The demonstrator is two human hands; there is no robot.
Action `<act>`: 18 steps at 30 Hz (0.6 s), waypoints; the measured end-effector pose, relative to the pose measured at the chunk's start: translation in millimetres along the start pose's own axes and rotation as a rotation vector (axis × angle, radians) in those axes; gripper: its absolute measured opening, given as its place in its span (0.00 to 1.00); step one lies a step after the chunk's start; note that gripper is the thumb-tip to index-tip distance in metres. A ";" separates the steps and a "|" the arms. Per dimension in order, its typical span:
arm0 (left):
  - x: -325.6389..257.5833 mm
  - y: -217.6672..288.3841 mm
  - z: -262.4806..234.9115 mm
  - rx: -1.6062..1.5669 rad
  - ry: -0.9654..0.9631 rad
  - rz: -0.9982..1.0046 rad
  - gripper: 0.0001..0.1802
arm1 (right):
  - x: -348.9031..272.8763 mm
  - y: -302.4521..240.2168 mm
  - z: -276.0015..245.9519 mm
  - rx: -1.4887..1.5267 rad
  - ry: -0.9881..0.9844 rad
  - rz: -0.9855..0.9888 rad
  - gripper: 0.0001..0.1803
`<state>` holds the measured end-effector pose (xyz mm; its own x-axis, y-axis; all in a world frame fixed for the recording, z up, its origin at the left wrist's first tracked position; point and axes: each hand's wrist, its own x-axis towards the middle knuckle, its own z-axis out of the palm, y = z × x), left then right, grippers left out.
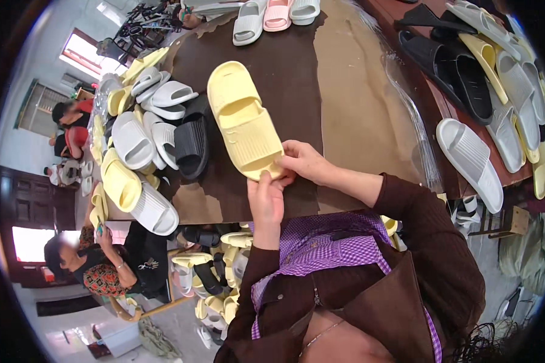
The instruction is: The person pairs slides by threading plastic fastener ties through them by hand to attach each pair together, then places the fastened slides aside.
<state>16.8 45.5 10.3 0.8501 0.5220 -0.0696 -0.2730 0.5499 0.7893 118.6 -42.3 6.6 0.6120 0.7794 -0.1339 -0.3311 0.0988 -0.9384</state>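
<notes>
A pale yellow slide slipper (251, 142) with a ribbed strap is held over the table, its toe end toward me and its heel end pointing away. My left hand (266, 202) grips the toe end from below. At the right side of that same toe end, my right hand (303, 162) pinches the edge, thumb on top. Left of the slipper, a black slide (191, 145) lies at the edge of a pile of grey and yellow slides. A grey slide (155, 209) and a yellow slide (120, 179) are at the pile's near end.
The table has a dark brown cover (284, 78) beside tan sheeting (351, 91). Grey and pink slides (277, 13) sit at the far edge. More black, grey and yellow slides lie at right. A co-worker (103, 272) handles a yellow slide at left; slides are heaped below the table.
</notes>
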 end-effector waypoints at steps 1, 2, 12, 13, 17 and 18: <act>-4.7 -2.3 -1.8 0.027 -0.009 0.001 0.17 | 0.5 0.7 -1.1 -0.021 0.008 0.016 0.17; -7.2 -1.0 -5.1 0.019 -0.004 0.004 0.17 | 0.8 1.1 -3.1 -0.042 0.017 0.031 0.16; -13.9 80.9 -64.3 0.201 0.079 0.051 0.19 | -59.4 -51.1 -33.6 -0.282 -0.067 -0.025 0.13; -17.6 86.2 -57.3 0.118 0.136 0.106 0.19 | -64.7 -49.4 -36.2 -0.287 -0.076 -0.009 0.13; -18.6 89.5 -56.5 -0.007 0.256 0.200 0.18 | -67.3 -34.5 -40.2 -0.340 -0.031 -0.029 0.13; -17.1 88.1 -64.0 0.035 0.265 0.184 0.17 | -68.3 -31.7 -40.2 -0.363 -0.004 -0.050 0.14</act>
<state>-50.6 126.8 41.9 0.6402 0.7644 -0.0766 -0.3915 0.4105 0.8235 116.2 -123.5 32.7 0.6182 0.7814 -0.0846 -0.0239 -0.0889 -0.9958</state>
